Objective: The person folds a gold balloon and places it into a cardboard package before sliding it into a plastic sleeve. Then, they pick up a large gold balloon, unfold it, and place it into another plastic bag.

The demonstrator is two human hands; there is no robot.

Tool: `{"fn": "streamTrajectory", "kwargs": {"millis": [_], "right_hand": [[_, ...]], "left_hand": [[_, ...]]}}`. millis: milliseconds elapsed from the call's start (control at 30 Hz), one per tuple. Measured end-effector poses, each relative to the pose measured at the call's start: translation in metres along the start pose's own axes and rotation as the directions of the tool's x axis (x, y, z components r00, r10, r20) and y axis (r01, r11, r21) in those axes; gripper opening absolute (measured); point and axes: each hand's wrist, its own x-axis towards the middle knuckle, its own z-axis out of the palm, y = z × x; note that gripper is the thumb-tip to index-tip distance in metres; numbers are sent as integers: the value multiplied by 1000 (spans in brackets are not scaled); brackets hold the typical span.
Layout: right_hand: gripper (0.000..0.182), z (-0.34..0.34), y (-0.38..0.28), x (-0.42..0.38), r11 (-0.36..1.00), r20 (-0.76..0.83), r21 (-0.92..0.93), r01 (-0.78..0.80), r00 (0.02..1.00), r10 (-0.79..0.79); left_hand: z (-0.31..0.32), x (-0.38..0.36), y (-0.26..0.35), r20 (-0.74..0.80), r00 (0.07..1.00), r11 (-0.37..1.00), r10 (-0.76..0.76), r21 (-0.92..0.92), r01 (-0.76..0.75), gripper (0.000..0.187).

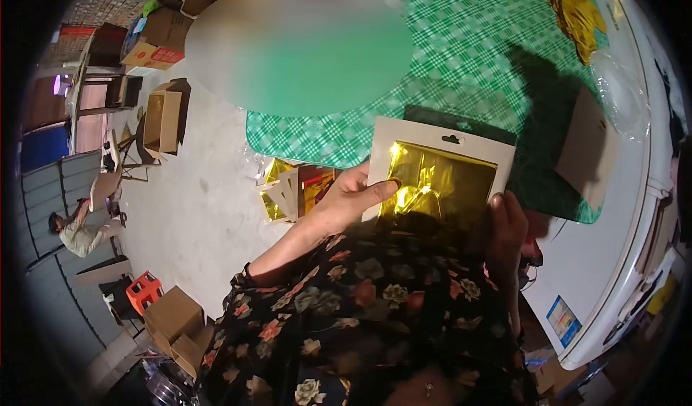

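Note:
A flat packet (437,134) with a white card frame, a hang hole at its top and shiny gold foil behind its window is held in front of my body. My left hand (346,203) is closed on its left edge, the thumb pressed over the window and the other fingers mostly hidden behind. At the right edge, my right hand (507,224) grips the card with curled fingers. Beneath my left forearm, several similar packets (288,193) with gold and red foil show at a lower level.
A green checked tablecloth (461,53) covers the table ahead, partly masked by a blurred oval. Gold foil (577,13) and clear plastic (620,96) lie at right beside a white appliance (613,262). Cardboard boxes (163,121), a red stool (145,290) and another person (81,234) are at left.

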Motion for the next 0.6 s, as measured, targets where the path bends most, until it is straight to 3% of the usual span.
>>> {"fn": "streamTrajectory", "kwargs": {"millis": [100, 167, 233, 267, 333, 367, 433, 500, 600], "right_hand": [[17, -2, 10, 1, 1000, -33, -7, 0, 999, 0], [15, -3, 17, 0, 999, -26, 35, 2, 1000, -1], [14, -5, 18, 0, 996, 22, 84, 26, 999, -28], [15, -4, 17, -1, 991, 57, 133, -20, 998, 13], [21, -1, 13, -4, 967, 133, 227, -113, 988, 84], [30, -4, 13, -4, 972, 219, 233, -3, 974, -50], [40, -11, 23, -8, 953, 277, 295, -66, 961, -20], [41, -14, 22, -9, 980, 292, 193, -46, 956, -13], [28, -3, 7, -10, 994, 200, 74, -76, 978, 60]], "left_hand": [[-3, -4, 0, -75, 993, 989, -92, 107, 99, 40], [-1, -6, 0, -97, 990, 993, -98, 56, 104, 42], [7, -9, 5, -74, 997, 993, -27, -117, 18, 45], [7, -9, 5, -58, 997, 996, -44, -80, 39, 46], [3, -11, 8, -30, 997, 997, -76, -1, 76, 48], [3, -13, 9, -47, 995, 996, -89, 7, 89, 49], [-1, -15, 6, -75, 990, 993, -121, 2, 121, 50], [-1, -17, 8, -131, 971, 979, -199, 25, 204, 52], [1, -22, 1, -137, 969, 978, -206, -58, 200, 52]]}}
